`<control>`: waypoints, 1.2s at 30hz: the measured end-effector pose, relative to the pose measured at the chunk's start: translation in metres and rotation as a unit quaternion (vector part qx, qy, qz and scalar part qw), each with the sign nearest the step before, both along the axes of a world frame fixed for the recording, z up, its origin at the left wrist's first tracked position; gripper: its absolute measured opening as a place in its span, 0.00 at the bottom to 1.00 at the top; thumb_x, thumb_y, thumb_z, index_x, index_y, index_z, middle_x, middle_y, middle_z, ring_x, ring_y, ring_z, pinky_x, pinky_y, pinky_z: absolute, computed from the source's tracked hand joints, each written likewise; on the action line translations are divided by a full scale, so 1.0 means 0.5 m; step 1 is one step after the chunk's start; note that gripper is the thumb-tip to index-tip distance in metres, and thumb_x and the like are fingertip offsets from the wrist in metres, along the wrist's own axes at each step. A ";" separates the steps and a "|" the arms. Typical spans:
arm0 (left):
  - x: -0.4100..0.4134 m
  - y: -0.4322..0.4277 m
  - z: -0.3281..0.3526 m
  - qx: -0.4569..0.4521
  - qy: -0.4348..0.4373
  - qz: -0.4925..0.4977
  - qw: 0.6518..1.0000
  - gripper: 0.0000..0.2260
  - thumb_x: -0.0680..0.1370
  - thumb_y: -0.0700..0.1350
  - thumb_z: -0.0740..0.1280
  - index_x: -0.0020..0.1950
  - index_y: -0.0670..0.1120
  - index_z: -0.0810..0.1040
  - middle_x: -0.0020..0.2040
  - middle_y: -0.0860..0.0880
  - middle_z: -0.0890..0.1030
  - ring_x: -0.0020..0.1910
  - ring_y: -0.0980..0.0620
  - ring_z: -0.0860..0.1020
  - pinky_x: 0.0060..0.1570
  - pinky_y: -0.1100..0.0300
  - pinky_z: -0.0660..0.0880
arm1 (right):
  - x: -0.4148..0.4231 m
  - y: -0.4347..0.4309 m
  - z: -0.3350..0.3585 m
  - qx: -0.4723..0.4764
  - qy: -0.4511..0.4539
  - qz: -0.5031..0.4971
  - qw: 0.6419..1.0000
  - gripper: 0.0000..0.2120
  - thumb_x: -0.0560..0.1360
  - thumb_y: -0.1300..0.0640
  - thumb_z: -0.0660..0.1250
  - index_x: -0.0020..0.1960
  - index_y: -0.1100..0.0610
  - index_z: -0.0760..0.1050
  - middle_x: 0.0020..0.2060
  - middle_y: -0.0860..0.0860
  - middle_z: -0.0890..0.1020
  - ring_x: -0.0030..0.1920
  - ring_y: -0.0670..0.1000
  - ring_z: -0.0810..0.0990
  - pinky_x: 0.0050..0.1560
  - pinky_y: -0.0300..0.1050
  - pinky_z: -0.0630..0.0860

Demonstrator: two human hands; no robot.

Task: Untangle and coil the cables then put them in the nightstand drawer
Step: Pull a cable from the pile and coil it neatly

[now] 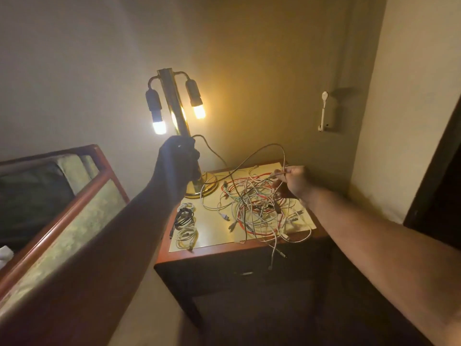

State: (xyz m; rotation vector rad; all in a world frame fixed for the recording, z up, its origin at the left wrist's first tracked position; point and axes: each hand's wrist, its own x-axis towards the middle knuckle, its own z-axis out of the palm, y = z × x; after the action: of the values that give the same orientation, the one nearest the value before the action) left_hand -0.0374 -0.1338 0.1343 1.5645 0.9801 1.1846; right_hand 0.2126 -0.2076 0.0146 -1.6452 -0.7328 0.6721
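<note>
A tangle of white, grey and red cables (pixel 254 208) covers the right half of the nightstand top (pixel 214 236). My left hand (pixel 178 158), dark against the lamp light, is raised and grips one end of a thin grey cable (pixel 214 152) that loops up and over to the pile. My right hand (pixel 294 179) pinches another stretch of cable above the tangle's right side. Three coiled cables (pixel 184 226), white and black, lie at the top's front left. The drawer front (pixel 245 272) below is shut and in shadow.
A brass lamp (pixel 174 103) with two lit bulbs stands at the nightstand's back left, right behind my left hand. An upholstered wooden bed frame (pixel 74 208) runs along the left. A white fitting (pixel 323 111) hangs on the corner wall. Some cables dangle over the front edge.
</note>
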 end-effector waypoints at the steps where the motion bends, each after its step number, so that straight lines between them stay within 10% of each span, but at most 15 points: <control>1: 0.004 -0.005 -0.012 0.047 0.056 0.012 0.997 0.10 0.82 0.42 0.64 0.62 0.44 0.73 0.51 0.42 0.77 0.36 0.51 0.75 0.29 0.61 0.78 | -0.002 -0.006 0.022 0.016 -0.004 0.008 1.000 0.06 0.81 0.59 0.67 0.48 0.57 0.82 0.39 0.58 0.86 0.36 0.54 0.83 0.41 0.54 0.83; 7: 0.033 -0.016 -0.123 0.188 0.220 -0.070 0.954 0.35 0.76 0.43 0.75 0.76 0.55 0.57 0.42 0.40 0.76 0.34 0.47 0.78 0.32 0.60 0.78 | -0.048 -0.042 0.119 0.073 -0.022 0.127 0.989 0.10 0.82 0.57 0.65 0.55 0.62 0.82 0.37 0.52 0.87 0.33 0.47 0.83 0.38 0.46 0.83; 10: 0.062 -0.038 -0.151 0.169 0.305 -0.101 0.932 0.42 0.75 0.48 0.77 0.81 0.56 0.52 0.61 0.34 0.78 0.46 0.43 0.81 0.41 0.59 0.78 | -0.102 -0.064 0.153 0.097 0.036 0.173 0.979 0.09 0.81 0.56 0.67 0.53 0.61 0.83 0.38 0.54 0.86 0.35 0.49 0.84 0.36 0.46 0.80; 15: 0.090 -0.050 -0.137 0.160 0.368 -0.087 0.912 0.13 0.83 0.47 0.66 0.62 0.40 0.79 0.53 0.41 0.84 0.49 0.42 0.83 0.47 0.48 0.82 | -0.158 -0.102 0.186 0.137 0.017 0.217 0.966 0.07 0.81 0.60 0.67 0.49 0.61 0.83 0.37 0.55 0.86 0.35 0.52 0.86 0.34 0.42 0.80; 19: 0.078 -0.042 -0.091 0.226 0.432 -0.046 0.872 0.14 0.85 0.45 0.59 0.63 0.40 0.79 0.57 0.45 0.82 0.57 0.44 0.79 0.47 0.59 0.74 | -0.125 -0.116 0.153 0.093 -0.091 0.159 0.979 0.07 0.81 0.60 0.66 0.51 0.62 0.82 0.34 0.54 0.83 0.31 0.51 0.80 0.34 0.46 0.80; 22: 0.063 -0.028 -0.053 0.252 0.374 -0.014 0.893 0.15 0.85 0.40 0.58 0.68 0.42 0.78 0.67 0.44 0.80 0.67 0.46 0.77 0.68 0.54 0.73 | -0.088 -0.125 0.103 0.032 -0.169 0.152 0.973 0.11 0.83 0.56 0.65 0.49 0.63 0.81 0.35 0.54 0.84 0.30 0.47 0.81 0.34 0.45 0.80; 25: 0.059 -0.024 -0.024 0.312 0.338 -0.010 0.888 0.12 0.84 0.40 0.61 0.63 0.41 0.81 0.58 0.42 0.83 0.57 0.44 0.83 0.60 0.50 0.78 | -0.067 -0.123 0.054 -0.046 -0.209 0.147 0.966 0.09 0.82 0.53 0.66 0.50 0.58 0.80 0.40 0.53 0.84 0.36 0.47 0.82 0.36 0.44 0.79; 29: 0.063 -0.052 -0.003 0.352 0.246 -0.011 0.903 0.10 0.83 0.48 0.65 0.51 0.44 0.84 0.44 0.53 0.82 0.42 0.58 0.78 0.46 0.76 0.69 | -0.068 -0.108 0.000 -0.110 -0.208 0.165 0.958 0.04 0.81 0.55 0.66 0.52 0.53 0.79 0.46 0.53 0.83 0.43 0.49 0.81 0.42 0.49 0.81; 36: 0.070 -0.094 0.026 0.394 0.256 -0.013 0.883 0.10 0.79 0.53 0.71 0.48 0.46 0.84 0.41 0.56 0.79 0.41 0.55 0.78 0.48 0.61 0.75 | -0.115 -0.063 -0.059 -0.149 -0.224 0.185 0.945 0.14 0.76 0.53 0.73 0.59 0.58 0.78 0.57 0.55 0.81 0.54 0.53 0.80 0.53 0.47 0.78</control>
State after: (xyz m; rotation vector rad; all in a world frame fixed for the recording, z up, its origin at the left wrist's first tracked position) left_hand -0.0023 -0.1807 0.1471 2.6322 0.8180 1.2513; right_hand 0.1553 -0.2388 -0.0151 -1.9895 -1.3480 0.7013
